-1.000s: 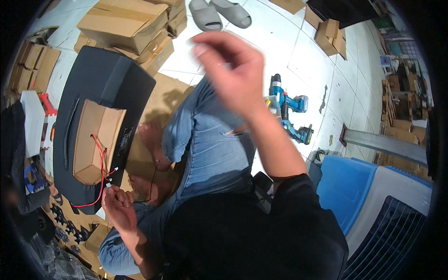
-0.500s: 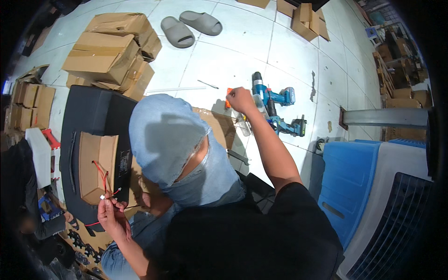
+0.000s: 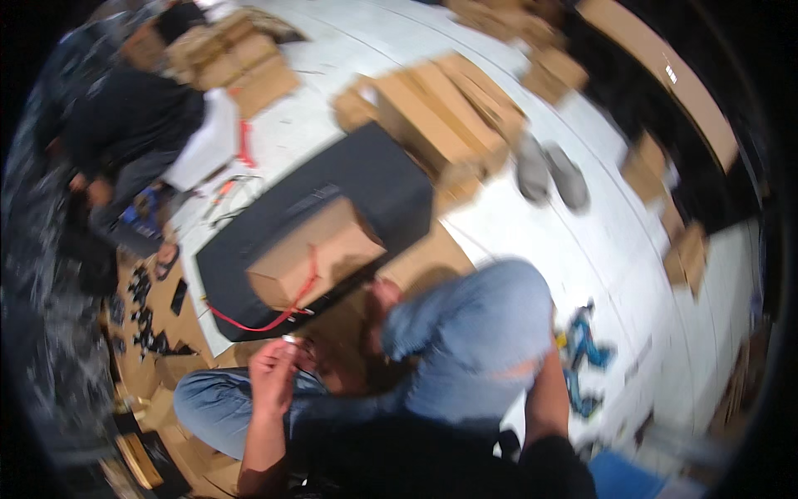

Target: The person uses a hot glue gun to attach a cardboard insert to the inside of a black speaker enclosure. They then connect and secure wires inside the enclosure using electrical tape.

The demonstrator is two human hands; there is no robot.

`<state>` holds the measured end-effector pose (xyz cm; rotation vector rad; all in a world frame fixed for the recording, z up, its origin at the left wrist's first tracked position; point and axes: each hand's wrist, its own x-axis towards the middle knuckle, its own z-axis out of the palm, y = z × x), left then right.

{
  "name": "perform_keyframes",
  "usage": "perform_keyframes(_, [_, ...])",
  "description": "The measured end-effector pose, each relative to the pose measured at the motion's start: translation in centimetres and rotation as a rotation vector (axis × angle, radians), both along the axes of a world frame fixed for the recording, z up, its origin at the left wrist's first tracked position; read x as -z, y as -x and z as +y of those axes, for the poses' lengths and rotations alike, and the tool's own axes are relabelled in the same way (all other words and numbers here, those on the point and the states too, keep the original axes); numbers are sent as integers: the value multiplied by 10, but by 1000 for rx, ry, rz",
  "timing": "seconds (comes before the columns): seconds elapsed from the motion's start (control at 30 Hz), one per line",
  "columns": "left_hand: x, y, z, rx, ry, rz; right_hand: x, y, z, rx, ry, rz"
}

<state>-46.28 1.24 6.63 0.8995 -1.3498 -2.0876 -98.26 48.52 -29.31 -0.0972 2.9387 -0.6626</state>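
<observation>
Red wire (image 3: 283, 303) is the thing in hand here. It looks thin and bendy, so I think it is very light and will flop and twist if it is held far from its end. It loops over the small cardboard box (image 3: 312, 258) and runs down to a little shiny bit just above the fingertips of the left hand (image 3: 273, 376). I would take hold close to that end, with a soft pinch, so it does not slip or kink. A hard tug could pull the box along, as the box looks light too.

The left hand's fingers (image 3: 287, 353) are curled in close together, almost closed, like a pinch. They seem to be on the small shiny end of the wire, but the picture is blurry, so I cannot be sure what they grip.

The right hand is not in the picture. Only the right forearm (image 3: 544, 399) shows, going down past the bent knee in blue jeans (image 3: 474, 333), so I cannot tell how open its fingers are.

Just beyond the left fingers, the box sits on a flat black case (image 3: 366, 179). Far off to the right of the fingers, blue power tools (image 3: 586, 353) lie on the white floor (image 3: 632, 249).
</observation>
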Motion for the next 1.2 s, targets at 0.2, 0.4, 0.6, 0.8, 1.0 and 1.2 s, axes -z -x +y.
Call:
perform_keyframes(0.2, [-51,2,-31,-6,53,-144,-234,-31,-140,170,1056,-25])
perform_keyframes(0.4, [-63,21,-48,91,157,44,-479,-89,-266,-464,1333,274])
perform_keyframes(0.6, [-22,-3,-34,-56,4,49,-455,-258,-413,-957,1451,-179])
perform_keyframes(0.8, [-29,-25,-39,-111,-174,212,-397,-349,-455,-1055,1462,-535])
perform_keyframes(1.0, [-18,-42,-43,-200,-275,312,-381,-381,-462,-999,1523,-722])
perform_keyframes(1.2, [-12,-43,-45,-209,-307,353,-371,-397,-462,-846,1558,-897])
